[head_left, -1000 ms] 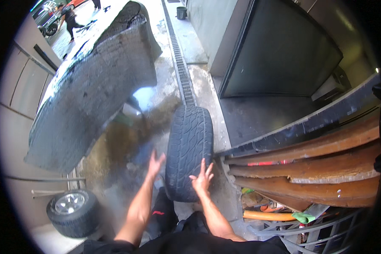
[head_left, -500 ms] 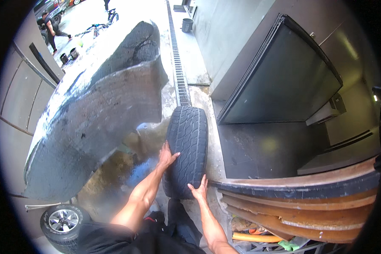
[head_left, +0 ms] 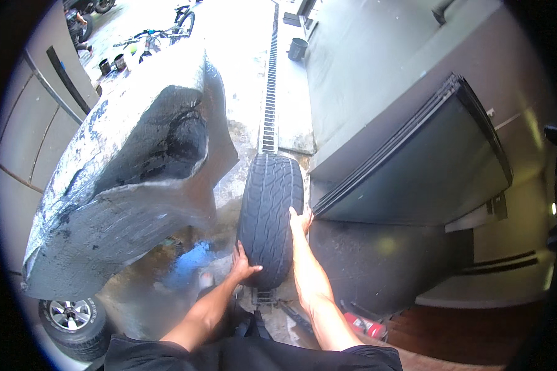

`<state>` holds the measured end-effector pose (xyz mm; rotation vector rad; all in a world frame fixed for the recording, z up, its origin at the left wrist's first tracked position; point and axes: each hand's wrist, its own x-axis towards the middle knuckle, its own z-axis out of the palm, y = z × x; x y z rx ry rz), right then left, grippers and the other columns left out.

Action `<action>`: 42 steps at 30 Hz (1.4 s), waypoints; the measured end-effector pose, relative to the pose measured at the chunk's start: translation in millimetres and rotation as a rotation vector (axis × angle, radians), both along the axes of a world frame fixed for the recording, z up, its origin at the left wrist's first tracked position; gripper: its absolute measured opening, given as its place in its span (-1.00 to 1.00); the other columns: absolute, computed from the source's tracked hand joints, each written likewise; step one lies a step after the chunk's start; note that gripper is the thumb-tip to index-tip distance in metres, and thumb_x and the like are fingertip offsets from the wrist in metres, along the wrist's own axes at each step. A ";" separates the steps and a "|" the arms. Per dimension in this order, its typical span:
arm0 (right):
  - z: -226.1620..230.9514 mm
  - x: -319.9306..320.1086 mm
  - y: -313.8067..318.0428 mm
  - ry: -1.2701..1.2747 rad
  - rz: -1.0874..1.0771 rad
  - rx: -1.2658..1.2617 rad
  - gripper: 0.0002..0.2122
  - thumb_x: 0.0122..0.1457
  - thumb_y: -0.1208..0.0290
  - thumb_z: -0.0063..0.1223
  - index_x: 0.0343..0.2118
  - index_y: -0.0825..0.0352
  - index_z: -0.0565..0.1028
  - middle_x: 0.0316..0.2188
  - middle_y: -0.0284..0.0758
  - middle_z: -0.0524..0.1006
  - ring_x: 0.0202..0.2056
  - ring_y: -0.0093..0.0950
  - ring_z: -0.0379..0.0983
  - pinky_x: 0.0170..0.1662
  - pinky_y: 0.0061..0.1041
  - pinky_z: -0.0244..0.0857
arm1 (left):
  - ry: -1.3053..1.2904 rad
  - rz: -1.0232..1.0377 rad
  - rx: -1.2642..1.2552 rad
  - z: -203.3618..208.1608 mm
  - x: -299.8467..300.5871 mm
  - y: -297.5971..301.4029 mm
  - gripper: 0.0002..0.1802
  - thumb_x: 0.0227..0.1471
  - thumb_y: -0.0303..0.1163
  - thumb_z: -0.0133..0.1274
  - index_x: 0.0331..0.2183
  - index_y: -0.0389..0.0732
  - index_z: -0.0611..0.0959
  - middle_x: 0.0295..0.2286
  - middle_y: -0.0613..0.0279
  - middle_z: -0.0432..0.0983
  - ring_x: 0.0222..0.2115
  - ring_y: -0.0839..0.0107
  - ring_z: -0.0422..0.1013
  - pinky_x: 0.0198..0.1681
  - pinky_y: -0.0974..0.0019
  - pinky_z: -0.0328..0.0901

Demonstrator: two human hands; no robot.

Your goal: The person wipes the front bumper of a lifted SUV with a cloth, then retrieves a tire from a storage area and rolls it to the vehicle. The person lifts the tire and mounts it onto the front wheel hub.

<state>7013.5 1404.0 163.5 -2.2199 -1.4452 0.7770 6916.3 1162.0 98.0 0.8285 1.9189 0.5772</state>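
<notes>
A black tyre (head_left: 269, 198) with a chunky tread stands upright on the floor in front of me, in line with the drain. My left hand (head_left: 244, 266) grips its near left edge, thumb across the tread. Higher up, my right hand (head_left: 301, 220) is on the right edge, fingers over the sidewall and thumb at the tread. The tyre hides what lies directly beneath it.
A large bent silver-grey sheet (head_left: 93, 216) bulges in from the left. Below it lies a wheel with a silver rim (head_left: 73, 315). At right a dark framed panel (head_left: 414, 167) leans out. Ahead are a drain grate (head_left: 270, 105), a black bucket (head_left: 297, 49) and a bicycle (head_left: 158, 38).
My right hand has shifted up the tyre's edge while my left sits lower. The tyre and I have moved forward; the brown stacked pieces at right have dropped back, and a red cylinder shows.
</notes>
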 end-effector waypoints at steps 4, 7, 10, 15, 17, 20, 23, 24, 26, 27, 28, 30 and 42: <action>-15.9 3.8 29.8 0.081 0.298 0.280 -0.15 -0.07 0.15 0.50 0.25 0.40 0.30 0.22 0.02 0.33 0.28 -0.03 0.21 0.32 -0.10 0.10 | 0.163 0.095 0.198 2.3 -22.4 82.9 0.58 -0.30 -0.28 0.55 0.41 -0.05 -0.33 0.35 -0.41 -0.23 0.35 -0.31 -0.11 0.41 -0.11 -0.07; -35.3 11.9 2.0 0.093 0.360 0.193 -0.04 -0.08 0.14 0.49 0.36 0.29 0.14 0.36 0.02 0.14 0.35 0.05 0.06 0.38 0.05 -0.04 | 0.180 0.174 0.203 18.0 -63.9 181.3 0.49 -0.26 -0.27 0.52 0.42 0.06 -0.23 0.37 -0.26 -0.15 0.34 -0.25 -0.04 0.37 -0.16 0.02; -51.8 5.2 -13.1 0.026 0.229 -0.131 0.17 -0.13 0.15 0.54 0.45 0.19 -0.12 0.41 0.12 -0.04 0.42 0.05 -0.09 0.41 0.07 -0.12 | 0.105 0.241 0.108 32.4 -97.1 279.9 0.45 -0.25 -0.25 0.52 0.43 0.14 -0.17 0.39 -0.13 -0.14 0.34 -0.27 -0.04 0.34 -0.25 0.05; -38.8 -52.0 84.2 -0.120 0.267 -0.121 0.18 -0.05 0.27 0.49 0.48 0.07 -0.25 0.47 -0.03 -0.21 0.40 0.10 -0.09 0.38 0.03 0.00 | 0.051 0.399 0.312 36.3 -146.8 427.3 0.39 -0.18 -0.03 0.46 0.43 -0.04 -0.12 0.39 -0.14 -0.13 0.38 -0.18 -0.11 0.40 -0.10 -0.04; -24.3 -77.1 153.9 -0.246 0.243 -0.156 0.14 -0.01 0.27 0.47 0.48 0.03 -0.23 0.48 -0.11 -0.18 0.36 0.10 0.00 0.34 0.02 0.08 | -0.161 0.588 0.411 24.0 -165.1 456.8 0.38 -0.16 0.01 0.44 0.42 -0.14 -0.10 0.38 -0.17 -0.14 0.39 -0.12 -0.13 0.42 0.00 -0.07; -4.9 -100.7 265.6 -0.298 0.270 -0.155 0.08 -0.02 0.25 0.48 0.47 -0.05 -0.11 0.46 -0.20 -0.07 0.33 0.13 0.05 0.28 0.07 0.17 | -0.008 0.388 0.340 -0.7 -168.9 455.0 0.39 -0.16 0.06 0.44 0.40 -0.30 -0.07 0.37 -0.25 -0.14 0.40 -0.07 -0.16 0.44 0.09 -0.09; 5.8 -122.2 382.1 -0.258 0.316 -0.144 0.00 -0.03 0.14 0.47 0.44 -0.06 0.02 0.44 -0.27 -0.01 0.32 0.16 0.03 0.21 0.22 0.21 | 0.014 0.109 0.112 -19.4 -145.5 447.3 0.51 -0.30 0.06 0.51 0.38 -0.40 -0.10 0.38 -0.30 -0.25 0.41 -0.14 -0.27 0.45 0.01 -0.16; 7.3 -130.8 417.2 -0.255 0.327 -0.156 -0.02 -0.03 0.09 0.46 0.43 -0.04 0.06 0.44 -0.29 0.00 0.32 0.16 0.02 0.18 0.27 0.22 | 0.021 0.085 0.028 -22.6 -134.4 454.8 0.60 -0.35 0.04 0.54 0.39 -0.34 -0.21 0.38 -0.29 -0.27 0.41 -0.18 -0.27 0.45 -0.02 -0.18; 8.9 -152.4 488.3 -0.234 0.355 -0.175 -0.07 -0.01 -0.03 0.42 0.40 -0.01 0.14 0.44 -0.29 0.05 0.34 0.14 -0.01 0.22 0.24 0.19 | -0.012 0.065 -0.101 -23.6 -117.4 486.1 0.61 -0.31 -0.03 0.54 0.40 -0.26 -0.30 0.39 -0.27 -0.28 0.40 -0.21 -0.27 0.45 -0.05 -0.19; 7.6 -163.4 521.8 -0.217 0.423 -0.143 -0.08 0.00 -0.04 0.41 0.40 0.04 0.15 0.43 -0.28 0.08 0.35 0.11 0.00 0.26 0.18 0.16 | 0.080 0.137 -0.020 -24.5 -119.2 509.5 0.59 -0.28 -0.06 0.53 0.40 -0.24 -0.31 0.39 -0.26 -0.28 0.40 -0.22 -0.26 0.45 -0.05 -0.18; 7.1 -170.5 554.8 -0.217 0.485 -0.128 -0.09 0.01 -0.04 0.40 0.40 0.09 0.16 0.42 -0.27 0.11 0.35 0.07 0.02 0.30 0.12 0.13 | 0.144 0.211 0.027 -23.2 -120.9 535.6 0.57 -0.26 -0.09 0.52 0.40 -0.22 -0.32 0.39 -0.25 -0.27 0.40 -0.23 -0.26 0.45 -0.06 -0.18; 6.6 -176.9 606.4 0.081 0.602 0.016 -0.15 0.08 0.07 0.36 0.37 0.26 0.17 0.38 -0.12 0.19 0.36 -0.07 0.10 0.40 0.03 -0.10 | 0.143 0.326 0.011 -13.5 -134.6 590.6 0.45 -0.14 -0.21 0.45 0.41 -0.14 -0.30 0.40 -0.21 -0.27 0.39 -0.25 -0.24 0.43 -0.10 -0.13; -24.7 -259.5 597.0 0.074 0.629 -0.239 0.21 -0.02 0.13 0.46 0.47 0.08 -0.37 0.43 0.20 -0.19 0.35 0.27 -0.03 0.29 0.29 0.02 | 0.202 0.558 0.130 26.2 -405.8 903.1 0.11 -0.03 0.14 0.30 0.31 -0.37 0.23 0.30 -0.20 0.16 0.32 -0.06 0.11 0.37 0.08 0.06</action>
